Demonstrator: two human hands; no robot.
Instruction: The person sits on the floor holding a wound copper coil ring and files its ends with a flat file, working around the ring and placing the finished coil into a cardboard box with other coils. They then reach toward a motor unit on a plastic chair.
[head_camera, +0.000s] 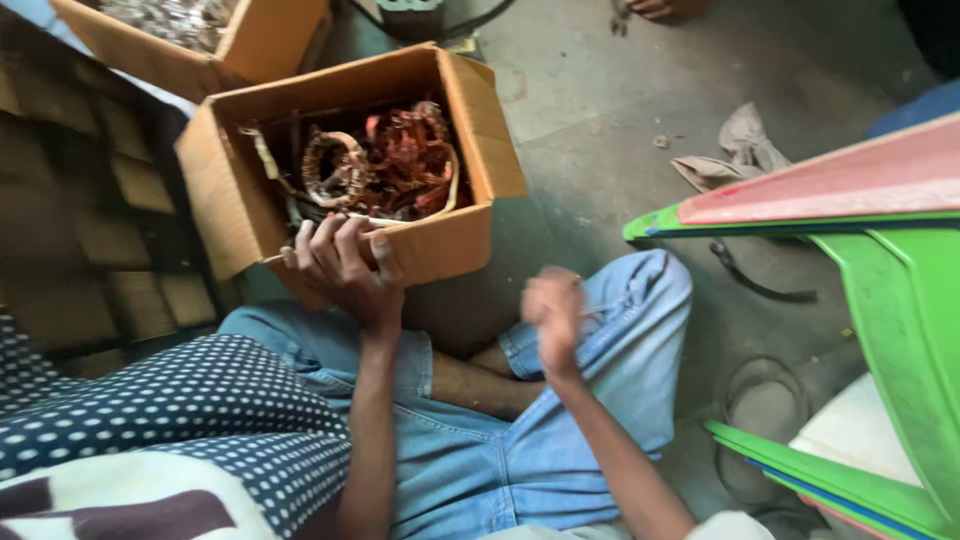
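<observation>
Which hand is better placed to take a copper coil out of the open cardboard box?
Probably the left hand: its fingers grip the cardboard box rim beside the copper coils. The right hand is farther back, blurred.

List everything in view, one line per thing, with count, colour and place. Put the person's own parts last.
cardboard box: one, brown, open, on the floor ahead of the knees
copper windings: several, reddish, inside that box
second cardboard box: one, brown, top left, holds greyish metal parts
rag: one, beige, on the grey floor
plastic stool: one, green with red top, at right
sandal: one, grey, under the stool
jeans: light blue, legs crossed
left hand: gripping the box's near rim
right hand: blurred, raised above the knee, apparently closed
</observation>
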